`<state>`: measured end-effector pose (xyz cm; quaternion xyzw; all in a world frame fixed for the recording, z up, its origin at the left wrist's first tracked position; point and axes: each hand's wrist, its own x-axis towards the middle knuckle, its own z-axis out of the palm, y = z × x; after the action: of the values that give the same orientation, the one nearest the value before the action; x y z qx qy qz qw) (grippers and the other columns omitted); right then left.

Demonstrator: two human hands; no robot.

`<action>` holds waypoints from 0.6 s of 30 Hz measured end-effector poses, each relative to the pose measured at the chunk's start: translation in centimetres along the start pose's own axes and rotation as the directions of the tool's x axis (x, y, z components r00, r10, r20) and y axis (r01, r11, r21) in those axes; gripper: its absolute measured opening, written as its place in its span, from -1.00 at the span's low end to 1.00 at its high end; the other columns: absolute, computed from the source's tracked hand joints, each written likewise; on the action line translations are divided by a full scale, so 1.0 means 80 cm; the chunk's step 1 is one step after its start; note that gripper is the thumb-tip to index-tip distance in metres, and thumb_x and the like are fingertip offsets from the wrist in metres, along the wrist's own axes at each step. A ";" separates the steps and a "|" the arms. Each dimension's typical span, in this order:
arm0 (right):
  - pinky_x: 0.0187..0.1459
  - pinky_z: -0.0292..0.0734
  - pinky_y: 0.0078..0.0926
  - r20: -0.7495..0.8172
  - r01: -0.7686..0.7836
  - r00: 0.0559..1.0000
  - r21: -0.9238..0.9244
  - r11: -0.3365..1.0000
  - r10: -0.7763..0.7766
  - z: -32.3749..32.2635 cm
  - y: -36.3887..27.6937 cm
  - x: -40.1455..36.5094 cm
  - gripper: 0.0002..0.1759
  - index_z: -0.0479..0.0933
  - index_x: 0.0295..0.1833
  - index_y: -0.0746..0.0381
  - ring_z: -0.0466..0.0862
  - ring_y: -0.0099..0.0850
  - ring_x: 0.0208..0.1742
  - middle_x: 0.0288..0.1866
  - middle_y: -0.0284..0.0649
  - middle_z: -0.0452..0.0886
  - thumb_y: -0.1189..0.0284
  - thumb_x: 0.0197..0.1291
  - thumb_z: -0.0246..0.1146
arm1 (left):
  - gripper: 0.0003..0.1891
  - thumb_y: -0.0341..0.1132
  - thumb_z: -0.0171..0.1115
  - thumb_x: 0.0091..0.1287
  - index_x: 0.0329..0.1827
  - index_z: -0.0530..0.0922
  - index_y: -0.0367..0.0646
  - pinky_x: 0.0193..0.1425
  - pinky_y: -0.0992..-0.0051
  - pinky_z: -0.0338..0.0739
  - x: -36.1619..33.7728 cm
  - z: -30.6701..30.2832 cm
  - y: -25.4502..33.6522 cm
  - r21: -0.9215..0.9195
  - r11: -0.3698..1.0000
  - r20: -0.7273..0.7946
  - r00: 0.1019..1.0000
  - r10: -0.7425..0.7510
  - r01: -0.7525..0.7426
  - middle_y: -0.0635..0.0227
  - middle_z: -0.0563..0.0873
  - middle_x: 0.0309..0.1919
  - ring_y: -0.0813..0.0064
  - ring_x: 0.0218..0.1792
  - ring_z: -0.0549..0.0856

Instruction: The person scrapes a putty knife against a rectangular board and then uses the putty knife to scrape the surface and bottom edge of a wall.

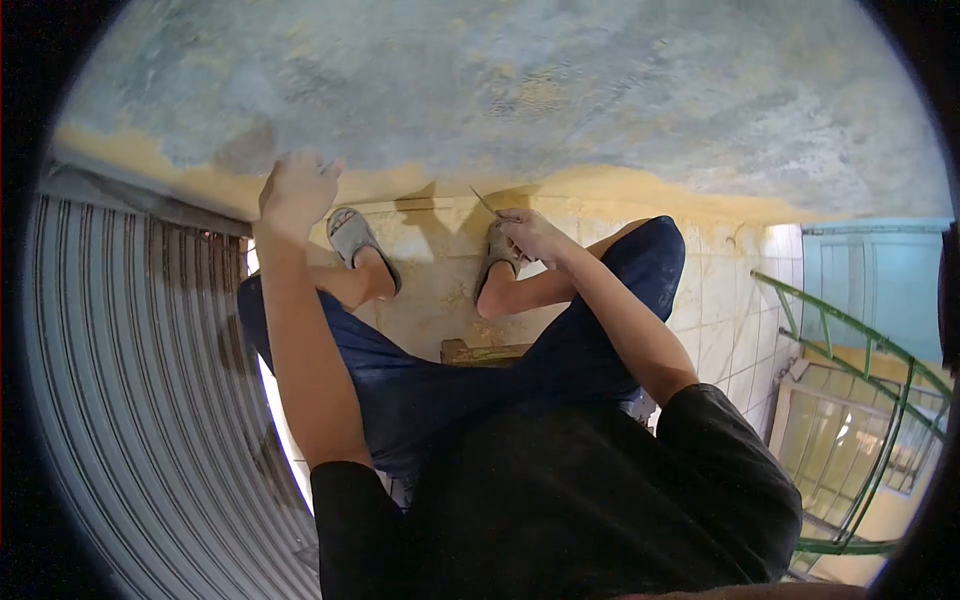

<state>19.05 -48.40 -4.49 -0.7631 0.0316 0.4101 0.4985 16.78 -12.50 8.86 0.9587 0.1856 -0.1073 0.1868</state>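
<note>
Closest to the camera is the person's black short-sleeved shirt [560, 500], and just beyond it the dark blue shorts [450, 385] spread over bent knees. Between the legs shows the edge of a low brown wooden stool [480, 351]. To the left runs a grey corrugated metal shutter [130, 400]. On the right stands a green metal railing [850, 370], with a light blue door [870, 275] behind it.

Both bare forearms reach forward over the knees. Past them, the feet rest in grey rubber slippers [352, 238] on the cream tiled floor [430, 300].

The right hand [535, 236] hovers above the right foot, its fingers pinched closed on a thin pale blade [484, 200]. The blade slants up and to the left, and its tip lies close to the base of the wall.

The left hand [297, 190] is farther out and higher, curled into a tight fist against the yellow band [420, 185] at the foot of the blotchy blue-grey plastered wall [520, 90]. Whether that fist holds anything cannot be told. The two hands are well apart.
</note>
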 end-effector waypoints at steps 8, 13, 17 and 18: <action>-0.72 0.29 -0.57 0.014 0.135 0.989 -0.444 0.886 -0.144 0.047 -0.083 -0.017 -0.52 0.42 0.37 0.21 0.39 -0.57 -0.69 -0.52 -0.31 0.51 0.34 0.37 0.06 | -0.57 -0.07 0.20 0.34 0.00 0.63 -0.30 0.20 0.18 0.45 -0.021 -0.012 -0.025 -0.191 0.981 -0.223 0.973 -0.054 0.011 -0.07 0.65 0.02 -0.03 0.12 0.59; -0.66 0.31 -0.48 -0.162 0.276 0.906 -0.476 0.835 -0.392 0.075 -0.068 0.043 -0.57 0.57 0.20 0.28 0.40 -0.53 -0.72 -0.55 -0.28 0.55 0.31 0.31 0.08 | -0.55 -0.05 0.19 0.34 0.02 0.59 -0.31 0.19 0.16 0.45 -0.028 -0.012 -0.044 -0.227 0.970 -0.097 0.989 -0.110 0.086 -0.11 0.63 0.03 -0.06 0.12 0.58; -0.60 0.37 -0.44 -0.196 0.231 0.906 -0.512 0.827 -0.375 0.091 -0.059 0.073 -0.60 0.61 0.12 0.30 0.45 -0.49 -0.70 -0.60 -0.26 0.54 0.33 0.30 0.06 | -0.56 -0.05 0.18 0.35 0.03 0.56 -0.28 0.18 0.15 0.46 -0.035 0.000 -0.070 -0.156 0.980 -0.101 0.985 -0.139 0.122 -0.14 0.63 0.01 -0.10 0.10 0.59; -0.58 0.39 -0.42 -0.224 0.222 0.898 -0.510 0.831 -0.378 0.097 -0.058 0.073 -0.60 0.62 0.10 0.31 0.47 -0.47 -0.69 -0.63 -0.24 0.53 0.35 0.29 0.06 | -0.56 -0.05 0.18 0.35 0.03 0.56 -0.28 0.18 0.15 0.46 -0.041 -0.004 -0.071 -0.163 0.978 -0.097 0.984 -0.147 0.130 -0.14 0.63 0.01 -0.10 0.10 0.59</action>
<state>20.41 -37.89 -6.21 -0.9118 -0.1117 0.1934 0.3445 11.61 -8.55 8.22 0.9304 0.2695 -0.0530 0.2429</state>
